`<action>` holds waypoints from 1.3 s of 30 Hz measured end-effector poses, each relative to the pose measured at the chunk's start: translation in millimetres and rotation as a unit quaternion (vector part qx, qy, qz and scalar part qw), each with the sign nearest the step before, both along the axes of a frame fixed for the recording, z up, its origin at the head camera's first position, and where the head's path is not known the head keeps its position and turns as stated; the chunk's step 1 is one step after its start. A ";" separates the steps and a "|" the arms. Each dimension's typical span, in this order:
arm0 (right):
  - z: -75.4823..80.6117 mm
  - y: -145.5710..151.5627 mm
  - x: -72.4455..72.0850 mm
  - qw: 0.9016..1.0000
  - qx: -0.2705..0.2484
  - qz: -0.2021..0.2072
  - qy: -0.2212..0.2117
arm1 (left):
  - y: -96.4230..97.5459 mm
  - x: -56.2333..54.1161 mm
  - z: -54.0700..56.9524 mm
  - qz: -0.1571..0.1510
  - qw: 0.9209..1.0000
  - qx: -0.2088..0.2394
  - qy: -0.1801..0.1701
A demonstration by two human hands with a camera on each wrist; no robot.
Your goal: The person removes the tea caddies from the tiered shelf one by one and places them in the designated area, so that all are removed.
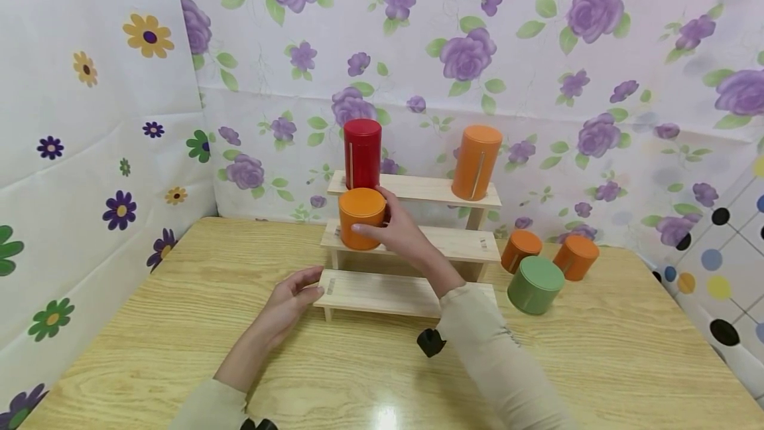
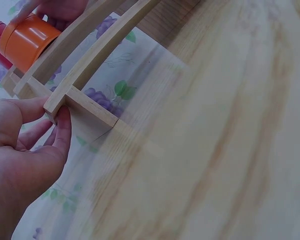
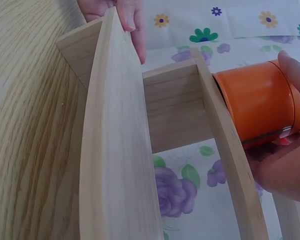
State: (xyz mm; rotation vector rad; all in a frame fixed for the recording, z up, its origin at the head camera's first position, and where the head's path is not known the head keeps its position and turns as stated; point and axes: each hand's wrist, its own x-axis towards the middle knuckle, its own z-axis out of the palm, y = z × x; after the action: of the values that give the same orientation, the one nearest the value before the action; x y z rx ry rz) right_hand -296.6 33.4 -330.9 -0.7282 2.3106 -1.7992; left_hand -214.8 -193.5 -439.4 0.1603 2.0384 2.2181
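A three-step wooden display stand [image 1: 382,292] stands on the table. My right hand [image 1: 406,231] grips an orange round canister [image 1: 361,217] at the left end of the middle step, thumb on the near side. In the right wrist view the orange canister [image 3: 257,102] sits against the step's edge. My left hand [image 1: 286,307] pinches the left corner of the lowest step; thumb and fingers close on that wooden corner [image 2: 60,102] in the left wrist view. On the top step stand a tall red canister [image 1: 363,154] at left and a tall orange canister [image 1: 477,163] at right.
Right of the stand, on the wooden table [image 1: 597,350], are a green canister [image 1: 536,285] and two small orange canisters, one nearer the stand [image 1: 522,251] and one farther right [image 1: 576,257]. A flowered cloth [image 1: 537,71] hangs behind the table.
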 end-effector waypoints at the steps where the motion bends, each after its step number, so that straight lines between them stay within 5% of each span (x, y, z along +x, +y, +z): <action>1: -0.2 -0.4 -0.2 1.000 0.001 -0.003 -0.001 | 0.0 0.0 0.0 0.000 1.000 -0.001 -0.001; 13: -0.6 -1.5 -0.4 0.999 0.017 -0.035 -0.017 | 0.8 -0.2 -1.0 0.001 1.000 -0.004 -0.002; 39: 8.2 28.0 12.3 0.999 0.010 -0.034 -0.021 | 1.1 -0.7 -1.3 0.007 1.000 0.014 -0.004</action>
State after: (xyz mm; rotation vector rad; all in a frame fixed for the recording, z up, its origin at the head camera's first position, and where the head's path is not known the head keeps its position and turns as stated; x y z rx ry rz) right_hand -284.3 61.4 -322.7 -0.6101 2.3500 -1.7968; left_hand -215.5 -192.4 -440.7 0.1403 2.0124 2.2519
